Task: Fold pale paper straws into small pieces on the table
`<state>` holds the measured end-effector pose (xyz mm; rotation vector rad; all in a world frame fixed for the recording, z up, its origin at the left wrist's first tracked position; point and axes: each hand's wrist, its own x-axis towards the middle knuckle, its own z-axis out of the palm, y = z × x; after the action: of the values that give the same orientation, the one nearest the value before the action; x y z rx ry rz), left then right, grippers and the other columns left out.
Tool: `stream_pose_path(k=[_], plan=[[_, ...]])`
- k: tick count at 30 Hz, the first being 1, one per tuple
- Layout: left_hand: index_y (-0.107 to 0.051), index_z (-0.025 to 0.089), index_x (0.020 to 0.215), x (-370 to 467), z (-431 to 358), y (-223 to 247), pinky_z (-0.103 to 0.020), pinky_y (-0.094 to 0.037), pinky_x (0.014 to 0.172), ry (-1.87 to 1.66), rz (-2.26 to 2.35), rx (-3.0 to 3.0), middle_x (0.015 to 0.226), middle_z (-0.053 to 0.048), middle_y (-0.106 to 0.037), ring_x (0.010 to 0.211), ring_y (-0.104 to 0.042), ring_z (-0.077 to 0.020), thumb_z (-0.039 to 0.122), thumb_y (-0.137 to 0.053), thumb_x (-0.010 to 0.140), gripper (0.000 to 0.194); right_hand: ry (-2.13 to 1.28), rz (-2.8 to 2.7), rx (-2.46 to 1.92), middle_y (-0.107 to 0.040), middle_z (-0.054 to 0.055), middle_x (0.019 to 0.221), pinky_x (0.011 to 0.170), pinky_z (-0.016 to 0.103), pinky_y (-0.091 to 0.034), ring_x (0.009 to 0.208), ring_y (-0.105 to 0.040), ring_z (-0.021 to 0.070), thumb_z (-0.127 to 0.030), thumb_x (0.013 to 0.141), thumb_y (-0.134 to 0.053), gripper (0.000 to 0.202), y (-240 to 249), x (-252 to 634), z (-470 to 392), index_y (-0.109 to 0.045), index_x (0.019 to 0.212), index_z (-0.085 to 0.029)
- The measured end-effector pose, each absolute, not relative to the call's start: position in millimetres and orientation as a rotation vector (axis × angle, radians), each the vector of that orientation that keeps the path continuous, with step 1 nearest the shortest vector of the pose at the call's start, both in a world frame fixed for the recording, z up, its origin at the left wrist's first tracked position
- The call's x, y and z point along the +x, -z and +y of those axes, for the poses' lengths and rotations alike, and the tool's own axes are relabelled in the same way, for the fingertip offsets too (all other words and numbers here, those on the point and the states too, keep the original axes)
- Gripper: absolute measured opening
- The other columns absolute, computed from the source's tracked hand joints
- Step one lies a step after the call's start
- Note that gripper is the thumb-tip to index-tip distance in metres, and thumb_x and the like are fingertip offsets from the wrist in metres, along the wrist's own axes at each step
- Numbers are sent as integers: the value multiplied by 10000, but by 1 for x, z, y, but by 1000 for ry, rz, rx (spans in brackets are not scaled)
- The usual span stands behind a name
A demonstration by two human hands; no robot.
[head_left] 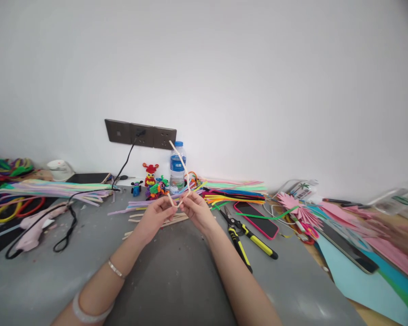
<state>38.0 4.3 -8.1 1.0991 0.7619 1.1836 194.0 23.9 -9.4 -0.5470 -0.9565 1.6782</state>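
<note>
Forearms (241, 271): are reaching over the grey table (177, 280).
Left hand (158, 215), right hand (197, 210): are pinching one cream pipe cleaner (183, 164) above it, fingertips clamped.
Bends (177, 206): are showing low down, partly hidden; the long end is seemingly awaiting shaping.

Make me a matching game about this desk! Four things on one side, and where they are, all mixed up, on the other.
Things:
1. long, thin cream pipe cleaner
2. clear plastic bottle with a blue cap
3. metal cutters with yellow-and-black handles
4. pale pink glue gun

Places:
A. on the grey table, to the right of the right hand
B. far to the left of the left hand
C. bent, in the fingers of both hands
D. standing upright near the white wall

Right pairs: 1-C, 2-D, 3-A, 4-B
</note>
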Motion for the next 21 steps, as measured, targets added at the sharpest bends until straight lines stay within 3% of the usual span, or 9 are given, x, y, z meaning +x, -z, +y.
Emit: stream_pose_path(k=[5, 12, 21], plan=[[-622, 150, 705, 37, 5, 10, -198, -334, 514, -1149, 793, 1261, 657, 27, -545, 551, -427, -81, 339, -746, 736, 228, -1760, -951, -519, -639, -32, 685, 577, 125, -502, 561, -589, 41, -266, 699, -803, 204, 5, 196, 21, -650, 784, -162], [-619, 147, 632, 36, 3, 1, -248, -427, 683, -1198, 804, 1377, 706, -2, -612, 711, -554, -143, 309, -765, 705, 230, -1841, -948, -466, -625, -44, 689, 565, 107, -501, 543, -584, 26, -250, 724, -788, 176, 4, 198, 19, -651, 796, -165], [-669, 156, 627, 30, 5, 1, -257, -433, 643, -1207, 714, 1599, 708, -23, -624, 687, -573, -151, 281, -759, 725, 182, -1839, -1003, -469, -614, -37, 649, 542, 120, -472, 535, -554, 37, -278, 712, -796, 198, 7, 194, 18, -648, 775, -163]])
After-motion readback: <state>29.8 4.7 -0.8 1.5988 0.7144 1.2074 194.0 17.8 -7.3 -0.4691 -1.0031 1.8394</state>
